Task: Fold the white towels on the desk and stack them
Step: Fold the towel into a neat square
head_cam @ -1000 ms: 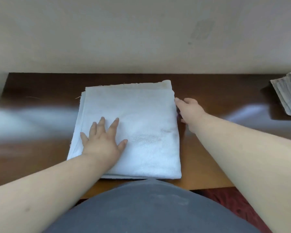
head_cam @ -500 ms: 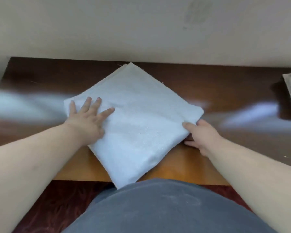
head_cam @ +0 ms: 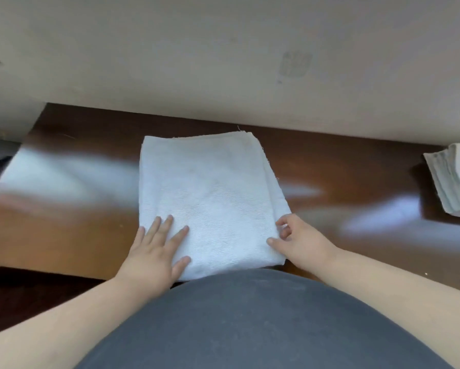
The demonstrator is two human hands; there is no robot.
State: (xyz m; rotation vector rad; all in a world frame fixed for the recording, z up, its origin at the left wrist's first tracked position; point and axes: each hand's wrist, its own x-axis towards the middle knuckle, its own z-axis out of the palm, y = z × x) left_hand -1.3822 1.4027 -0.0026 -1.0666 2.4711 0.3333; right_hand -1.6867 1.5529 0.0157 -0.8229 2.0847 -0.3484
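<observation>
Towel-folding at a dark wooden desk (head_cam: 356,166), seen from the head camera.
Desk ran along a pale wall (head_cam: 197,62) that bore a faint grey mark with no readable writing; the folded white towel (head_cam: 210,193) lay flat at the desk's near edge, a stack of folded towels (head_cam: 455,182) well apart at far right. Left hand (head_cam: 157,251) lay flat, fingers spread, on the towel's near left corner; right hand (head_cam: 300,241) pinched its near right edge.

We can't see the folded towel's (head_cam: 210,198) near edge, hidden by the grey-clad belly (head_cam: 250,323). Stack of towels (head_cam: 455,182) is cut off at right. Right hand (head_cam: 300,242) fingertips hidden under the towel's edge.
</observation>
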